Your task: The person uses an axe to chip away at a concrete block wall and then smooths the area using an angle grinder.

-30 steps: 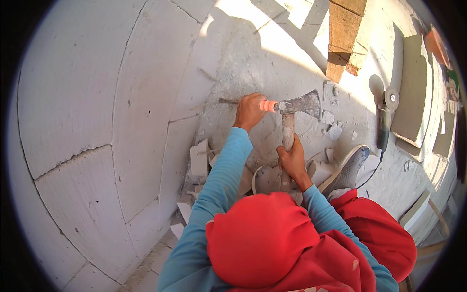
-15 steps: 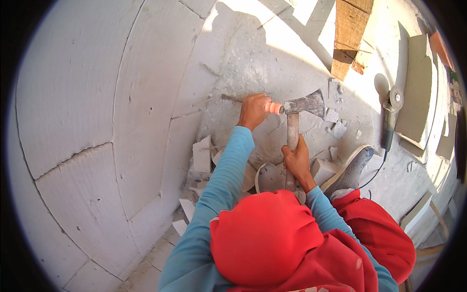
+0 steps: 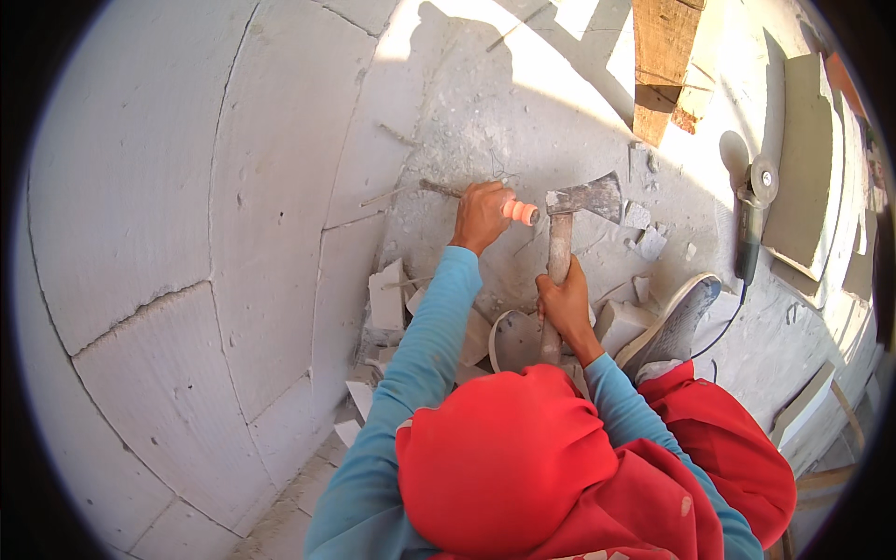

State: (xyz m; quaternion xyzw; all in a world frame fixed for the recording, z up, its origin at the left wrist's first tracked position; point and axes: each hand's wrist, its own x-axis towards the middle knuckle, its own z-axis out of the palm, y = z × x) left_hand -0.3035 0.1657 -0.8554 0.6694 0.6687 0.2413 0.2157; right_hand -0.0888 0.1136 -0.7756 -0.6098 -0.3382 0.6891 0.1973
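My left hand (image 3: pixel 481 217) is closed around a chisel, its orange ribbed grip (image 3: pixel 519 212) sticking out on the right side of the fist. The dark shaft (image 3: pixel 439 188) runs out to the left toward the foot of the wall; a thin stick or rod lies beyond its end. In my right hand (image 3: pixel 567 303) is a hatchet (image 3: pixel 560 245), held by its wooden handle. Its worn metal head (image 3: pixel 588 198) is up, with the blade to the right and the blunt back facing the chisel's butt, a small gap apart.
A pale block wall (image 3: pixel 280 168) rises on the left. Broken block pieces (image 3: pixel 387 297) lie along its foot and around my shoes (image 3: pixel 677 322). To the right are an angle grinder (image 3: pixel 752 219) with a cord, large blocks (image 3: pixel 803 159) and wooden boards (image 3: pixel 665 65).
The chisel's butt and the hatchet head are slightly farther apart. The view has shifted a little; both hands keep their grips.
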